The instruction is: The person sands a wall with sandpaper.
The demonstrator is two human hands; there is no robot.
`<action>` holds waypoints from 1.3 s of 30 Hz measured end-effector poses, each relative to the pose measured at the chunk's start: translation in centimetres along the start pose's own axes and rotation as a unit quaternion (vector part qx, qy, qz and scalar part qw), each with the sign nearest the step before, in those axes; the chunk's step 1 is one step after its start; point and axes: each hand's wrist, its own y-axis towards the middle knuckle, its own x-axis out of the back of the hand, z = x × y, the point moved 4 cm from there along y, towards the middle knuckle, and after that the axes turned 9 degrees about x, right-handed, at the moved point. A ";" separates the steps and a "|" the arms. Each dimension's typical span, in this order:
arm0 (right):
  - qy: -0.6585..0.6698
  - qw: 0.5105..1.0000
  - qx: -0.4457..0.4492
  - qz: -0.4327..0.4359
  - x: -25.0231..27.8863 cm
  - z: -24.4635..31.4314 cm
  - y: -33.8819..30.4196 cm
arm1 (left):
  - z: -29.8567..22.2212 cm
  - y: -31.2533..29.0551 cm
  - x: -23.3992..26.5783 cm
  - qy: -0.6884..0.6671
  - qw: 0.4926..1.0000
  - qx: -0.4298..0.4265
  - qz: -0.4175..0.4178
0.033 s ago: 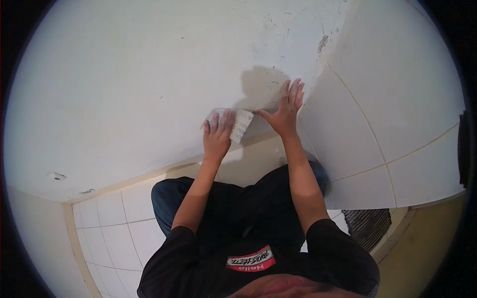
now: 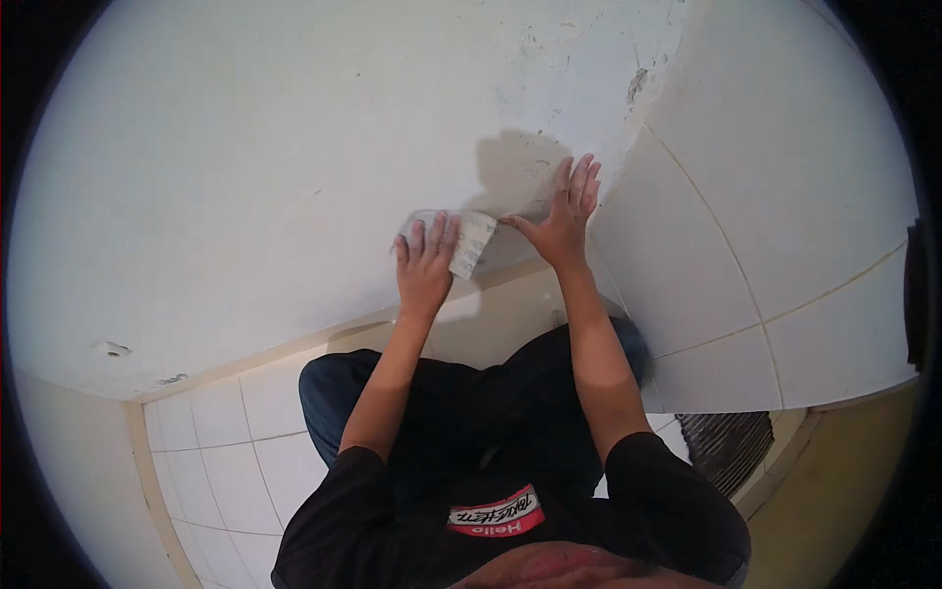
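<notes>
My left hand (image 2: 425, 265) lies on a sheet of sandpaper (image 2: 476, 243), its pale printed back facing me. The fingers are stretched over the sheet and hold it flat against the white wall (image 2: 226, 187). To the right, my right hand (image 2: 565, 221) is open, fingers up and thumb out to the left. It rests on the wall beside the corner and holds nothing. Its thumb tip is close to the sheet's upper right corner; I cannot tell whether they touch. Part of the sandpaper is hidden under my left hand.
A wall of large white tiles (image 2: 687, 255) meets the painted wall on my right. Scuffs and a chipped patch (image 2: 638, 83) mark the paint near that corner. White floor tiles (image 2: 280, 471) lie at left, and a dark ridged mat (image 2: 726, 450) at right. My knees are bent below my hands.
My left hand and the sandpaper have slid slightly left and up along the wall. My right hand stays practically where it was.
</notes>
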 end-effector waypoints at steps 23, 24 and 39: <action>0.013 1.000 -0.005 -0.001 -0.2 0.1 0.0 | -2.3 -1.8 -1.5 -0.034 0.998 -0.022 0.045; 0.012 1.000 -0.006 -0.001 -0.1 -0.1 0.0 | -1.9 -1.4 -1.1 -0.009 0.999 -0.013 0.032; 0.004 1.000 0.001 -0.005 -0.2 0.0 0.1 | -0.4 -0.5 -0.6 0.046 0.997 0.053 -0.027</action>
